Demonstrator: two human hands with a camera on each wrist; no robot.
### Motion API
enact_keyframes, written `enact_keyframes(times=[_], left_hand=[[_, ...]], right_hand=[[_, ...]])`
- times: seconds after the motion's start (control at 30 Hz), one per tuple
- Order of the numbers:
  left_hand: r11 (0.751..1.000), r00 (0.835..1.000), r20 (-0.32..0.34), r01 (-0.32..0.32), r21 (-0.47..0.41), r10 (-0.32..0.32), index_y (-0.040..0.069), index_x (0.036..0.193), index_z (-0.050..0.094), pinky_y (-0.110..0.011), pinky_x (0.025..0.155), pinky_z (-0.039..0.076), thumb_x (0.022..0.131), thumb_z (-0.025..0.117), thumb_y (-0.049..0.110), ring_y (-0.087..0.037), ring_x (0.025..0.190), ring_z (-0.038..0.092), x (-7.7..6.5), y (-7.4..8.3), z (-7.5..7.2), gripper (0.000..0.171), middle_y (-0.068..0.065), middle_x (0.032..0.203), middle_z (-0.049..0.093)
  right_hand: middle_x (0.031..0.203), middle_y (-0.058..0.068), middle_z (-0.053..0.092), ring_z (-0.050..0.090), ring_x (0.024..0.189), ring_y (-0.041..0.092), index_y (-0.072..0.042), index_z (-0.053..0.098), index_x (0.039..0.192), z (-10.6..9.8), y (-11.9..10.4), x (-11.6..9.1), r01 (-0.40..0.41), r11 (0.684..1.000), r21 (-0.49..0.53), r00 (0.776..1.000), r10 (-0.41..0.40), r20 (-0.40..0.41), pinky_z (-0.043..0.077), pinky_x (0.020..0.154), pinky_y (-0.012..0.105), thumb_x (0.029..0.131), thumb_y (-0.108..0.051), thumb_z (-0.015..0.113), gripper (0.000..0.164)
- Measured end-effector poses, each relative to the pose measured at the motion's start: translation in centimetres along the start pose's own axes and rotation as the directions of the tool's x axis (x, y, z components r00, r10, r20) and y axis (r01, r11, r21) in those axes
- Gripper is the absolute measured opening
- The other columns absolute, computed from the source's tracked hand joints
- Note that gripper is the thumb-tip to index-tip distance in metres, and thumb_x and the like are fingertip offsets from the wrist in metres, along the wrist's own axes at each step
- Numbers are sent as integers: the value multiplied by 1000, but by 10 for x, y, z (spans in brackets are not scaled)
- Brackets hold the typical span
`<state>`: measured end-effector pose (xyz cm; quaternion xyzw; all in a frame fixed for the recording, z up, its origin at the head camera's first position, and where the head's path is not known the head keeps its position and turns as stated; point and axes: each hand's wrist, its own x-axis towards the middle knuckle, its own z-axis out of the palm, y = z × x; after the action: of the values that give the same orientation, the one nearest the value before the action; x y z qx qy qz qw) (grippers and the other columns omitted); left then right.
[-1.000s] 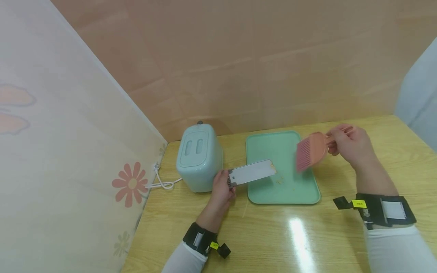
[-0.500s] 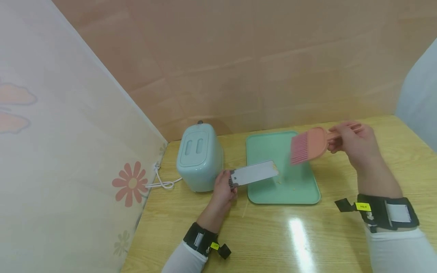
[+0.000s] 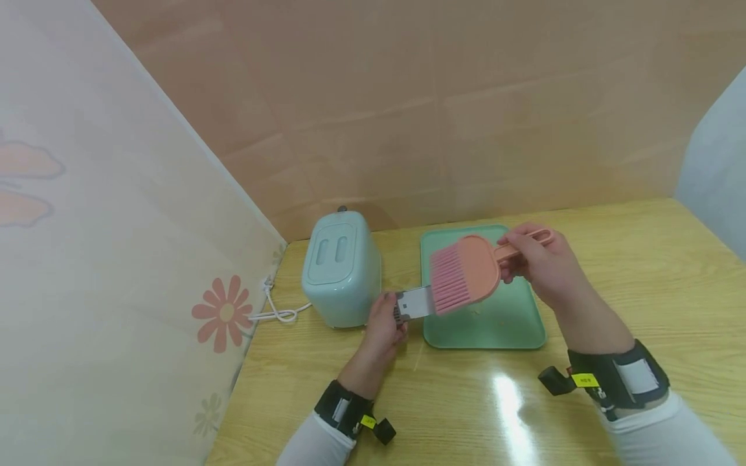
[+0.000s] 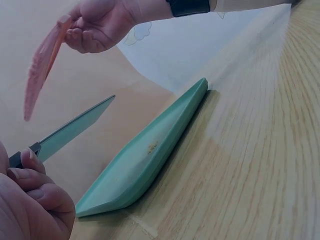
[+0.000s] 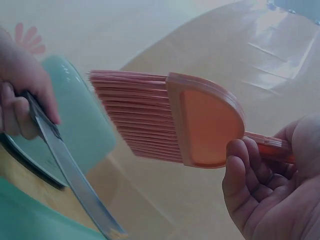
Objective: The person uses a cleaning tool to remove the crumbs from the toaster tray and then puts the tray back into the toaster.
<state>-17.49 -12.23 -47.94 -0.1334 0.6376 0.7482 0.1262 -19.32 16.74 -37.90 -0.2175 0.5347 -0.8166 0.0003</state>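
My left hand (image 3: 381, 329) grips the dark end of a flat, pale crumb tray (image 3: 415, 303), which slants out over the left part of a green serving tray (image 3: 515, 331). A few yellowish crumbs (image 5: 117, 234) sit at the crumb tray's far end in the right wrist view. My right hand (image 3: 548, 265) pinches the handle of a brush (image 5: 210, 127) with an orange body and pink bristles. In the left wrist view the bristles (image 4: 37, 80) hang above the crumb tray, with a gap between. From the head view the brush hides the crumb tray's far half.
A pale green toaster (image 3: 344, 278) stands just left of my left hand, its white cord (image 3: 283, 315) running to the wall. More crumbs (image 4: 152, 148) lie on the green tray. The wooden table (image 3: 466, 401) meets a brown-covered wall (image 3: 408, 129) behind.
My right hand has brought the brush leftward from the green tray's right side to over the crumb tray. My left hand and the crumb tray have shifted only slightly to the right.
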Motion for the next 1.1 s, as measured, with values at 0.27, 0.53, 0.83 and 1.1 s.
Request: enact_keyframes(times=[0.27, 0.53, 0.83, 1.1], left_hand=[[999, 999, 25, -33, -1, 33, 16, 108, 57, -19, 45, 37, 103, 37, 43, -8, 57, 47, 1, -3, 4, 34, -3, 91, 59], [999, 996, 67, -52, 3, 51, 15, 108, 56, -22, 41, 33, 105, 33, 41, -9, 52, 45, 0, -2, 7, 34, -1, 81, 61], [998, 995, 87, -57, 4, 56, 16, 113, 54, -23, 44, 35, 106, 29, 39, -11, 56, 48, -3, 1, 11, 35, -2, 86, 63], [998, 991, 117, -60, 9, 58, 15, 109, 56, -24, 52, 43, 105, 31, 41, -12, 62, 51, -3, 0, 12, 36, -2, 87, 60]], right_hand=[[71, 5, 70, 67, 57, 14, 3, 62, 91, 20, 23, 0, -73, 994, -86, 997, 71, -19, 55, 50, 28, 102, -9, 49, 20], [70, 5, 69, 65, 56, 15, 6, 61, 93, 28, 38, -1, -115, 976, -183, 992, 102, -77, 55, 51, 29, 101, -14, 53, 23], [72, 8, 68, 65, 57, 20, 9, 59, 100, 33, 46, -4, -206, 923, -325, 977, 178, -114, 55, 52, 34, 102, -20, 52, 30], [73, 9, 67, 63, 58, 21, 9, 59, 99, 34, 47, -4, -199, 912, -358, 980, 182, -81, 55, 52, 36, 102, -20, 51, 31]])
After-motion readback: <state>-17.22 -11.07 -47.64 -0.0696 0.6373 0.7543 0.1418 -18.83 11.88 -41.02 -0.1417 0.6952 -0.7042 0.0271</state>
